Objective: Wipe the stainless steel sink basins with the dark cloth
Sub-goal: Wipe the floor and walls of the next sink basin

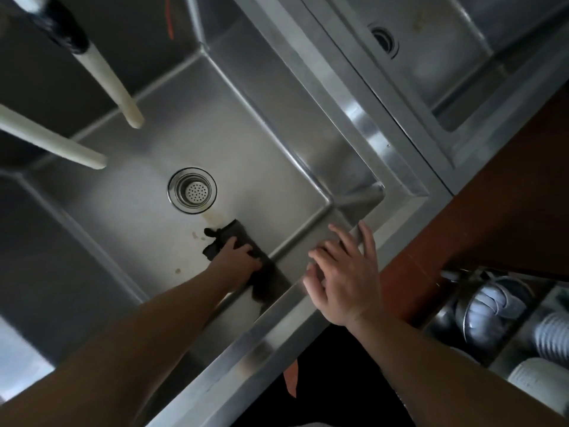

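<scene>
Dark cloth [238,241], crumpled and damp-looking, lies on the floor of a deep stainless steel sink basin [264,143], pressed against the bottom near the corner where floor meets the front wall. A person's left hand [238,258] reaches down into the basin and grips the cloth, fingers curled over its bunched top, with a loose end sticking out toward a round perforated metal drain strainer [192,190] set just beyond it. A few small brownish spots [178,270] mark the steel floor beside the cloth. The right hand [346,280] rests on the flat steel front rim [252,343] of the basin, fingers spread and straight, grasping nothing. Two pale cream hoses [110,84] hang over the far left part of the basin, one bound with black tape near its top. Across a steel divider sits a second stainless steel basin [446,57] with its own dark drain opening [383,41], seen at the upper right. A reddish-brown floor [480,192] runs beside the sinks, and at lower right a steel shelf holds a metal bowl [480,306] with pale items, among them a ribbed white piece [551,334], blurred in this view.
</scene>
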A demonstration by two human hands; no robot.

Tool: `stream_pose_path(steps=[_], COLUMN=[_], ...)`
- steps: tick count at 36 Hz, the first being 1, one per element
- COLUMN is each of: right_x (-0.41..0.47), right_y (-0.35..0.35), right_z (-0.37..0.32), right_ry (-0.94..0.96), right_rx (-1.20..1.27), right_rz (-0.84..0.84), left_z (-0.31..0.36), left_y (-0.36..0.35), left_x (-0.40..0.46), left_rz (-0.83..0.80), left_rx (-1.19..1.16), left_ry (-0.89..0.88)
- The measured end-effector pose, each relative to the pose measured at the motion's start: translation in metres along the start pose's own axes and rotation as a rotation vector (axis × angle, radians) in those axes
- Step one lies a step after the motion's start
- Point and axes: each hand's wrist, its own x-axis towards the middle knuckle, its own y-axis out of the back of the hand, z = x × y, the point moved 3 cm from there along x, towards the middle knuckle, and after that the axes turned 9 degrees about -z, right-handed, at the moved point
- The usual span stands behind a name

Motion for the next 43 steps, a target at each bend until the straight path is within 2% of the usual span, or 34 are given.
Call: stream_pose_path(steps=[6, 8, 12, 14, 17, 21, 23, 26, 28, 31, 34, 36, 38, 40, 42, 43], right_x=[0.000, 0.001, 0.001, 0.001, 0.008, 0.017, 0.024, 0.042, 0.053, 0.066, 0.080, 0.089, 0.104, 0.126, 0.154, 0.170], right_y=[-0.001, -0.001, 0.000, 0.002, 0.015, 0.045, 0.056, 0.065, 0.065, 0.068, 0.055, 0.048, 0.035, 0.020, 0.003, -0.005], right_z=[0.000, 0.001, -0.002, -0.005, -0.007, -0.020, -0.038, -0.072, -0.089, -0.095, -0.075, -0.062, -0.050, -0.041, -0.037, -0.037], right_ry=[-0.006, -0.010, -0.038, -0.042, -0.026, 0.006, 0.027, 0.134, 0.162, -0.028, -0.190, -0.242, -0.294, -0.333, -0.300, -0.257], right_rx=[-0.019, -0.027, -0.071, -0.081, 0.008, 0.522, 0.777, 0.987, 1.149, 1.359, 1.459, 1.432, 1.355, 1.232, 1.006, 0.875], right_rz=[0.018, 0.026, -0.013, -0.085, -0.198, -0.303, -0.459, -0.752, -0.847, -0.918, -1.111, -1.174, -1.186, -1.131, -1.004, -0.918], left_z=[-0.016, -0.022, -0.030, -0.031, -0.024, 0.004, 0.021, 0.045, 0.061, 0.077, 0.084, 0.086, 0.087, 0.091, 0.102, 0.110], left_y=[-0.013, -0.013, -0.007, -0.005, 0.005, 0.036, 0.056, 0.081, 0.092, 0.101, 0.093, 0.084, 0.071, 0.047, 0.021, 0.010], left_x=[-0.039, -0.059, -0.107, -0.123, -0.145, -0.174, -0.192, -0.216, -0.223, -0.231, -0.236, -0.237, -0.235, -0.230, -0.224, -0.221], left_rz=[-0.266, -0.260, -0.033, 0.141, 0.448, 0.822, 0.997, 1.206, 1.209, 1.121, 1.084, 1.074, 1.088, 1.024, 0.847, 0.787], left_rx=[-0.183, -0.352, -0.684, -0.777, -1.068, -1.458, -1.599, -1.820, -2.049, -2.341, -2.442, -2.373, -2.174, -1.878, -1.569, -1.485], left_ry=[0.102, 0.087, 0.124, 0.141, 0.182, 0.292, 0.278, 0.212, 0.070, -0.090, -0.100, -0.011, 0.223, 0.644, 1.067, 1.215])
